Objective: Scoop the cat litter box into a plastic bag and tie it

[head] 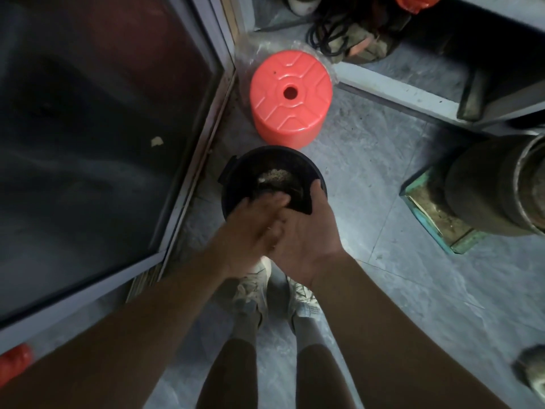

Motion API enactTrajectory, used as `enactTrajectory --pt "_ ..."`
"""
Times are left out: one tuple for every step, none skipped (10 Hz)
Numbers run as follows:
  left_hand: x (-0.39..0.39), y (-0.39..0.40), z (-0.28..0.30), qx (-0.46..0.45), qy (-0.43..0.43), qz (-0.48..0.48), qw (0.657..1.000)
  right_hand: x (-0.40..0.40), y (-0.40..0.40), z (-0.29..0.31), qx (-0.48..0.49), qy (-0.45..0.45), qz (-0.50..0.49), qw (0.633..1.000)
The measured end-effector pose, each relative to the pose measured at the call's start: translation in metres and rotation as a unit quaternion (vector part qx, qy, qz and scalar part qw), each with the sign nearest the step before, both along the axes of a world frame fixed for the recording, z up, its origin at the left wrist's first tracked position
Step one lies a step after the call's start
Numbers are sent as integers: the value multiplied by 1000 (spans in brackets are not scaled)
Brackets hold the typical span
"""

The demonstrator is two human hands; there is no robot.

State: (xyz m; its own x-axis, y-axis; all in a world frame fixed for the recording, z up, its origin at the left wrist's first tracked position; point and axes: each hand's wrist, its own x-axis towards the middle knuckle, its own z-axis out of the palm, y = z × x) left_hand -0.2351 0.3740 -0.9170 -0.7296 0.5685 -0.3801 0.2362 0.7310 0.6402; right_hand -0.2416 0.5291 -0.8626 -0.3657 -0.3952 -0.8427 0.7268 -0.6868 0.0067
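Scooping step in hand, by the look of it, or just past it: a black bucket (236,184) lined with a black plastic bag (298,199) on the grey floor (383,202), a small heap of pale cat litter (274,176) at the bottom. No litter box and no scoop in view.

Right hand (306,234): grip closed round the near right edge of the bag, fingers curled over the rim and a dark flap of plastic pinched just under the fingertips. Left hand (253,228): blurred, laid across the right at the near rim, fingers fairly straight and reaching toward the same flap; whether anything is actually held, cannot tell.

Litter beyond and below both grips, down inside the bag, apart from the fingers. Bag edge right at the grips; bucket directly under and ahead of them. Shoes (253,287) just behind the hands.

Next move, judging from this: gather the rest of the bag mouth off the bucket rim, working round from the near right edge to the far left, then lift and twist for the knot. Calls for a second firm grip on the opposite side so the load hangs level and nothing spills.

Beyond the bucket, a red plastic stool (290,98); left of the grips, a dark glass door (88,128).
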Motion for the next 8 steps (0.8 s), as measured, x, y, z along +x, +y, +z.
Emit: enactTrajectory --pt "-13 -37 -15 -123 -109 151 975 -10 9 21 101 90 82 987" --pt "-16 -16 19 -4 -168 301 939 -11 3 26 395 287 137 862" --pt "-5 28 66 147 -214 394 882 7 -30 16 531 542 310 572" --pt "2 36 110 286 -248 469 798 1 -31 4 470 502 421 592" --pt "-13 48 134 395 -311 557 661 -28 -18 10 444 278 367 769" --pt "-10 82 150 229 -174 475 832 -35 -24 45 106 63 146 982" --pt "6 53 135 94 -45 171 980 -17 -11 79 54 -2 29 998" --pt "2 21 150 39 -84 178 980 -1 23 138 151 31 111 982"
